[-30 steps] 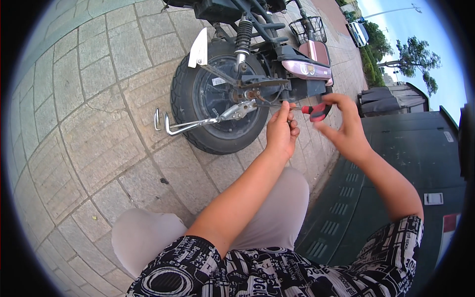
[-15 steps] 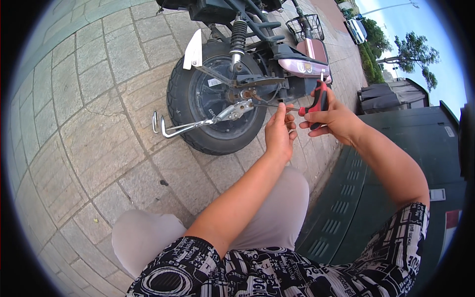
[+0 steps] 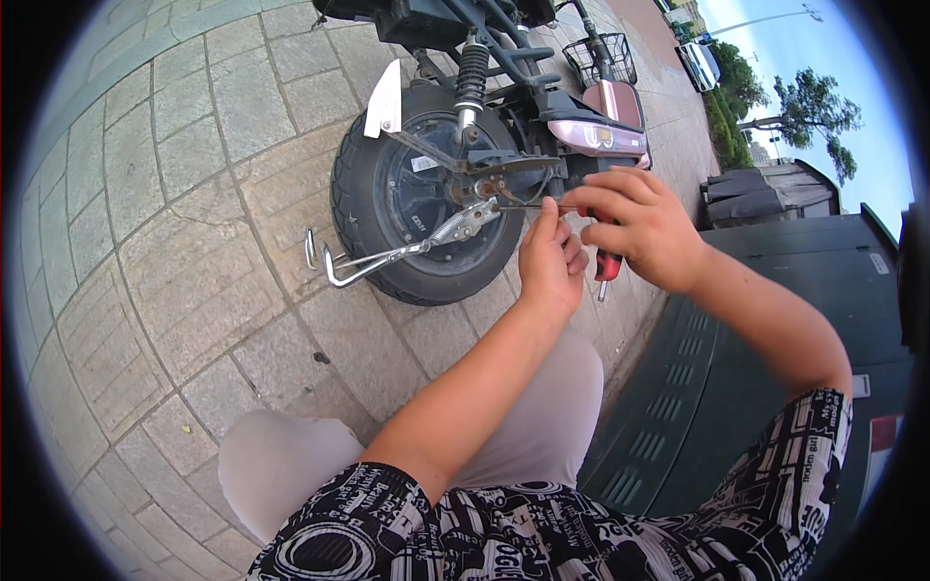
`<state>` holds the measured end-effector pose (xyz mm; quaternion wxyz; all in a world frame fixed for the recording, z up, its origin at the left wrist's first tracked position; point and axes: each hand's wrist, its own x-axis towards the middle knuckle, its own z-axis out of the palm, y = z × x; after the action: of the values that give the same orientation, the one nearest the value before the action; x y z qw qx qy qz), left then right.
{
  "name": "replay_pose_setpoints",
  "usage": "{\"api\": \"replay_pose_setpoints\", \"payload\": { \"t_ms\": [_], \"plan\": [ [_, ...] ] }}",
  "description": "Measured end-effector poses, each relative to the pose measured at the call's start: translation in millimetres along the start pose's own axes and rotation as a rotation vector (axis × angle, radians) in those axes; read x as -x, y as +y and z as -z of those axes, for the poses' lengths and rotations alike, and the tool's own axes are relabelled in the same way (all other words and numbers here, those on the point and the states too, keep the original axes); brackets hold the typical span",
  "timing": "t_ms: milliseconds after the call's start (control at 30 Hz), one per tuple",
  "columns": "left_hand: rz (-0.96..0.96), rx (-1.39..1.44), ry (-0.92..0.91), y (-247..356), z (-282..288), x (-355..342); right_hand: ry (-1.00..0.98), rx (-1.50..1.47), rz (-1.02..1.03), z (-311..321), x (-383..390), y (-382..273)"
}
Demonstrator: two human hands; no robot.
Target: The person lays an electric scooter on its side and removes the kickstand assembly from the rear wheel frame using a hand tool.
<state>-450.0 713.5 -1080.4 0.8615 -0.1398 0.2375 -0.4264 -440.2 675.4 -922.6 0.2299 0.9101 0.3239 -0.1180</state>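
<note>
My right hand (image 3: 651, 230) curls over the red and black handle of a T-handle screwdriver (image 3: 607, 265). A short metal tip sticks out of the handle's lower end. Closer to the wheel, my left hand (image 3: 548, 266) pinches the thin shaft between thumb and fingers. The shaft reaches left toward the bracket of a chrome kickstand (image 3: 383, 258), beside the hub of the black rear wheel (image 3: 441, 290). Whether its tip sits in a fastener is too small to tell. The electric scooter (image 3: 596, 136) has a rusty axle area and a pink rear part.
Above the wheel are a coil shock absorber (image 3: 471, 77) and a white bent plate (image 3: 385, 105). A dark green metal cabinet (image 3: 765, 310) with vents stands at my right. Stone paving (image 3: 194, 281) spreads to the left. Farther off is a wire basket (image 3: 620, 63).
My right hand has turned the screwdriver handle, so its metal tip points down instead of up. The right fingers now lie over the handle's top. My left hand stays on the shaft.
</note>
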Motion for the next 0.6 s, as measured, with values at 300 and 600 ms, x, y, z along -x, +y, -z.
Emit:
{"api": "replay_pose_setpoints", "payload": {
  "t_ms": [300, 600],
  "plan": [
    [0.006, -0.093, -0.027, 7.5, 11.0, 0.5, -0.27, -1.467, -1.381, 13.9, -4.8, -14.6],
    [0.057, -0.05, -0.017, 6.6, 5.8, 5.5, -0.207, -0.107, -0.388, -0.6, 13.1, -9.5]
  ]
}}
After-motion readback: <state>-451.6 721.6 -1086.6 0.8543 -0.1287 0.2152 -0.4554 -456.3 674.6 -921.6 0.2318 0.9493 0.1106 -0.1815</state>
